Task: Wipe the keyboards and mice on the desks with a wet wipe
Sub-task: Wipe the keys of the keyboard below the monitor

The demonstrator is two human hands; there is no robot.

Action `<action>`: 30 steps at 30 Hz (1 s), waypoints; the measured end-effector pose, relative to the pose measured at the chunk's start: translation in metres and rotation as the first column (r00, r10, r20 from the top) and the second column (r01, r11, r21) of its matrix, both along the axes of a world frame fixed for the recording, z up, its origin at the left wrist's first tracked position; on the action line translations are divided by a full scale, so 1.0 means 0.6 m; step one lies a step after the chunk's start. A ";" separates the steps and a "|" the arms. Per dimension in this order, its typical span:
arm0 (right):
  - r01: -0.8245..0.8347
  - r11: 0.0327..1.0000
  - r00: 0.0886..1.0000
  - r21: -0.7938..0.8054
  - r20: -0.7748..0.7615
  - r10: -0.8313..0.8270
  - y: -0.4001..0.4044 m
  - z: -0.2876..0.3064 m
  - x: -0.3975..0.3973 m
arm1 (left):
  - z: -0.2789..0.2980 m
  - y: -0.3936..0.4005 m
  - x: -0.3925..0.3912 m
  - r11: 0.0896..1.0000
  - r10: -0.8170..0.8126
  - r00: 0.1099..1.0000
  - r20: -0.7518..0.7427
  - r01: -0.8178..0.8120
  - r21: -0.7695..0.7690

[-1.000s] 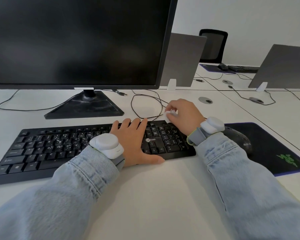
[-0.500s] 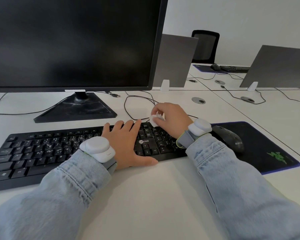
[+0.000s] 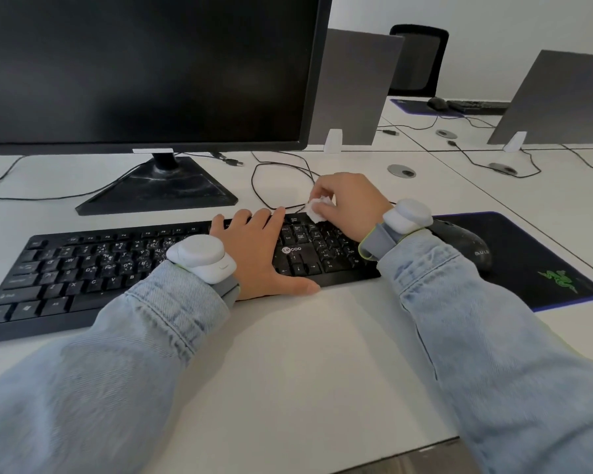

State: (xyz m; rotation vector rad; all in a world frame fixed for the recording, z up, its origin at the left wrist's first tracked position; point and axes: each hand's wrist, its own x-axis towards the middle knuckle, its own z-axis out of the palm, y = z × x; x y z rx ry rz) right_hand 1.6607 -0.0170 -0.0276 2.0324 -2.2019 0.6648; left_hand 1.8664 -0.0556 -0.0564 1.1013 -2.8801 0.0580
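Observation:
A black keyboard (image 3: 83, 271) lies on the white desk (image 3: 305, 354) in front of me. My left hand (image 3: 257, 251) rests flat on its middle keys, fingers straight, thumb at the front edge. My right hand (image 3: 350, 203) pinches a small crumpled white wet wipe (image 3: 317, 208) and holds it at the keyboard's far right top keys. A black mouse (image 3: 466, 246) sits on a dark mouse pad (image 3: 545, 261) to the right, partly hidden by my right wrist.
A large black monitor (image 3: 144, 70) on a stand (image 3: 158, 189) rises behind the keyboard, with cables (image 3: 271, 179) looping on the desk. Grey dividers (image 3: 353, 90) stand behind. A far desk holds another mouse (image 3: 437, 103) and keyboard (image 3: 476, 106).
My right hand with the wipe has slid leftward along the keyboard's top right keys. My left hand has stayed flat on the keys.

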 end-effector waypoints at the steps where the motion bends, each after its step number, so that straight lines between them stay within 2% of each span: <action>1: -0.037 0.999 0.999 -0.011 0.011 0.037 -0.001 -0.001 0.007 | 0.000 0.000 0.000 1.000 0.001 1.000 -0.002 -0.001 -0.005; 5: -0.107 0.993 0.994 0.042 0.007 0.107 -0.002 -0.006 0.017 | 0.000 0.001 -0.001 1.000 0.002 1.000 -0.003 -0.002 -0.019; 13: -0.034 0.993 0.999 0.111 0.016 0.033 0.007 0.008 -0.010 | 0.001 0.003 0.000 1.000 0.011 1.000 -0.002 -0.011 0.001; 19: 0.146 0.968 0.989 0.204 -0.063 -0.136 0.018 0.023 -0.045 | 0.003 0.002 0.000 1.000 0.006 1.000 0.003 -0.006 0.021; 22: 0.202 0.973 0.979 0.111 -0.055 -0.197 0.015 0.016 -0.044 | 0.002 0.001 0.000 1.000 0.002 1.000 0.006 -0.002 0.019; 25: 0.062 0.998 0.997 -0.021 0.056 -0.061 0.005 0.005 -0.013 | 0.001 0.002 -0.001 1.000 0.004 1.000 -0.008 -0.004 0.015; 28: -0.089 0.996 0.995 -0.025 0.047 0.090 -0.002 -0.007 0.022 | -0.002 0.003 -0.002 1.000 0.006 1.000 -0.023 -0.006 0.000; 30: -0.103 0.995 0.994 0.005 0.044 0.103 -0.002 -0.011 0.025 | -0.003 0.002 -0.001 1.000 0.010 1.000 -0.024 -0.010 0.000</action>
